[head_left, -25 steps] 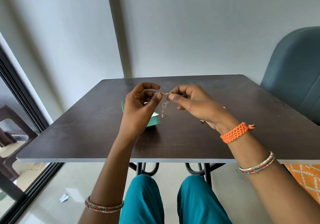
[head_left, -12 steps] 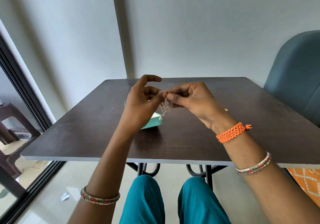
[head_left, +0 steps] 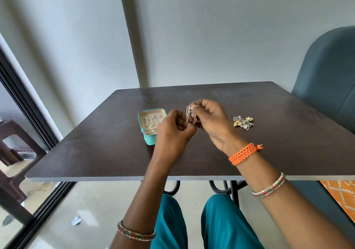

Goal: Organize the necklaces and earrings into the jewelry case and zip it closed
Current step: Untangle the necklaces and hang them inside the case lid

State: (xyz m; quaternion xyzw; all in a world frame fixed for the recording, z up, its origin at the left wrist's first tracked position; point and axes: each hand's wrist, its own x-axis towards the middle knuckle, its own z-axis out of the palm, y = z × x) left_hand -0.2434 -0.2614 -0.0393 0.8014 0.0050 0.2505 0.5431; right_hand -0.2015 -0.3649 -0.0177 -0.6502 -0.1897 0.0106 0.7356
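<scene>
A thin silver necklace [head_left: 188,115] hangs in loops between my two hands above the dark table [head_left: 99,152]. My right hand [head_left: 209,122] pinches its upper end, and my left hand [head_left: 173,133] pinches the chain lower down. The small teal jewelry case [head_left: 148,140] lies open just left of my hands, its beige lid lining showing chains hung inside; my left hand covers its right part. A small heap of silver and gold earrings [head_left: 243,122] lies on the table to the right of my right hand.
A blue-grey padded chair [head_left: 326,87] stands at the table's right side. A dark sliding door frame [head_left: 28,114] runs along the left, with brown plastic furniture [head_left: 11,145] beyond it. The wall is close behind the table.
Both hands have dropped lower and shifted right with the necklace, now gathered in tighter loops. The case and the earring heap have come into sight.
</scene>
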